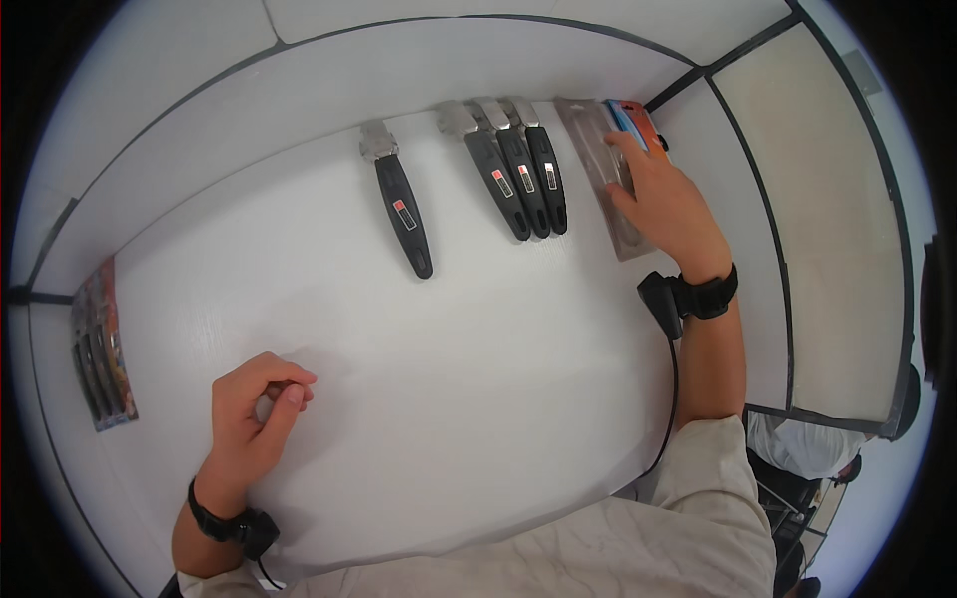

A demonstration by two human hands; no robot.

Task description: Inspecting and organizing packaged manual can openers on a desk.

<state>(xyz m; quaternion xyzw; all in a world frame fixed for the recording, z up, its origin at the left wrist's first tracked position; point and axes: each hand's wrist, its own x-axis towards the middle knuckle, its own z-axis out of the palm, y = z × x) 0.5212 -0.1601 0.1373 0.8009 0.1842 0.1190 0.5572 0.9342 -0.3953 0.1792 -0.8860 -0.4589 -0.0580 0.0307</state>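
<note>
My right hand [665, 205] reaches over a clear plastic blister shell [598, 164] at the far right, thumb and forefinger apart; contact is hard to judge. Under and beyond its fingers lie orange and blue backing cards [644, 123], partly covered. Over the near left of the tabletop, my left hand [258, 411] is loosely curled, its thumb against the fingers, with nothing visible in it. A hand tool with a black handle [404, 217] and silvery metal head lies alone at the far middle. Three similar black-handled tools [527, 179] lie side by side to its right.
A packaged set with black handles [101, 351] rests at the left edge of the white table [448, 389]. Pale panels [523, 56] with dark edging rise at the back and sides. Each wrist wears a black strap device with a cable. Another person in white [807, 445] is at the lower right.
</note>
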